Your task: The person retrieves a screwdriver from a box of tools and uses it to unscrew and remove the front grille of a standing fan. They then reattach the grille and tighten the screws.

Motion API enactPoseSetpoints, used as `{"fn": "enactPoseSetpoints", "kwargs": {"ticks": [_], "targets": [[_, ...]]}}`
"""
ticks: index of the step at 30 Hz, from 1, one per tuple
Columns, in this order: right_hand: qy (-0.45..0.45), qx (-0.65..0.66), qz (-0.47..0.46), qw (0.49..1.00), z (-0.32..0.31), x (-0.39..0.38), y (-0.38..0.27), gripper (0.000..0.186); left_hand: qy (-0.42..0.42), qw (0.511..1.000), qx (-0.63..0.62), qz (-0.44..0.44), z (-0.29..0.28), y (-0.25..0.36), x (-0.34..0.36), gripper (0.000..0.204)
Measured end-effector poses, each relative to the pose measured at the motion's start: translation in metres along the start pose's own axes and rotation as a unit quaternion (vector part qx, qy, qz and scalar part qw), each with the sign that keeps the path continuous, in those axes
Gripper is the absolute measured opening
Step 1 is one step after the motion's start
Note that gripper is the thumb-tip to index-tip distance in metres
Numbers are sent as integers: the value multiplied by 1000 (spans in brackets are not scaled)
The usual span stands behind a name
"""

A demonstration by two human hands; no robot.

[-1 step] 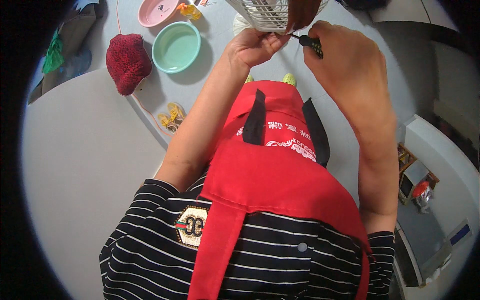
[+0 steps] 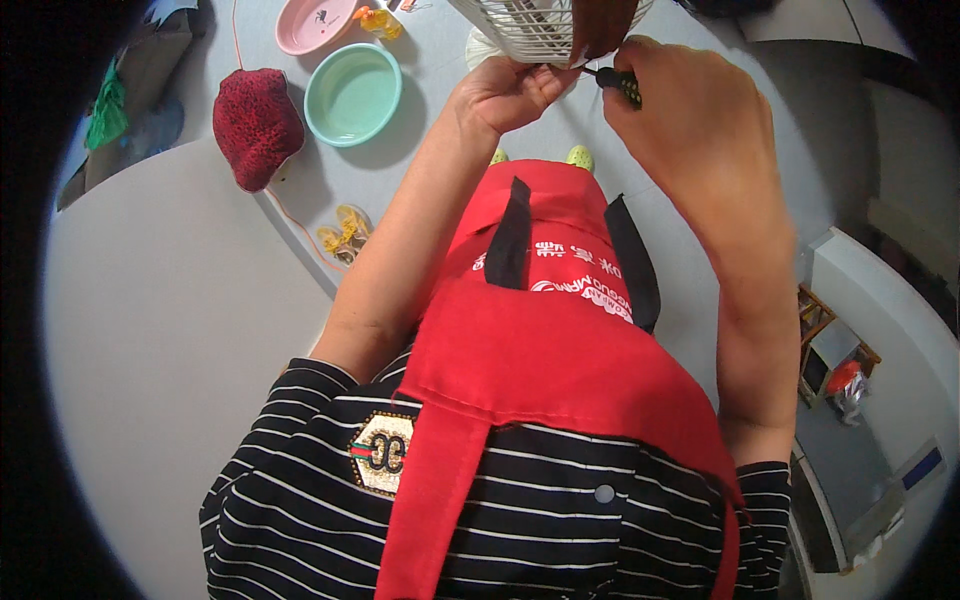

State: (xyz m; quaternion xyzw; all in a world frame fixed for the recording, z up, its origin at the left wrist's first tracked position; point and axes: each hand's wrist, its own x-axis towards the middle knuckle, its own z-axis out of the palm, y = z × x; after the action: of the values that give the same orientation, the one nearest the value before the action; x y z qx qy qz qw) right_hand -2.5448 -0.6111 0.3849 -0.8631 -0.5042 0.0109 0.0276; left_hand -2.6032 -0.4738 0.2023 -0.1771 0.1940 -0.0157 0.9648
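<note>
A white wire fan cage hangs at the top of the view, cut off by the upper edge. A glossy brown piece covers its right part. My left hand is closed at the cage's lower rim, palm up, with its fingertips partly hidden. In my closed right hand is a screwdriver with a black and yellow-green handle. Its dark shaft points left at the rim, close to my left fingertips; whether the tip sits in a screw cannot be made out.
Behind the cage is a white round base. To the left are a mint-green basin, a pink basin, a dark-red fluffy cushion with a cord, and yellow shoes. A pale table fills the left side.
My right hand and the screwdriver have shifted very slightly up and to the left, and the cage slightly left. My left hand keeps its place at the rim.
</note>
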Motion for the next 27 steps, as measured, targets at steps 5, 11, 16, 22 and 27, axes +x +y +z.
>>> {"fn": "enactPoseSetpoints", "kwargs": {"ticks": [5,11,16,22,27], "targets": [[7,43,-1,999,-9,7,0,17,-18,998,-22,-48,3,0,-1,23],[-58,72,19,996,-20,19,11,20,0,999,44,32,-3,-2,9,27],[-90,95,77,988,-26,24,6,16,-74,997,8,-33,-6,5,8,26],[-17,260,106,960,-45,14,-1,18,-66,997,36,-25,1,9,10,25],[-18,304,100,947,-17,13,15,20,-2,999,32,-16,1,17,13,22]]}}
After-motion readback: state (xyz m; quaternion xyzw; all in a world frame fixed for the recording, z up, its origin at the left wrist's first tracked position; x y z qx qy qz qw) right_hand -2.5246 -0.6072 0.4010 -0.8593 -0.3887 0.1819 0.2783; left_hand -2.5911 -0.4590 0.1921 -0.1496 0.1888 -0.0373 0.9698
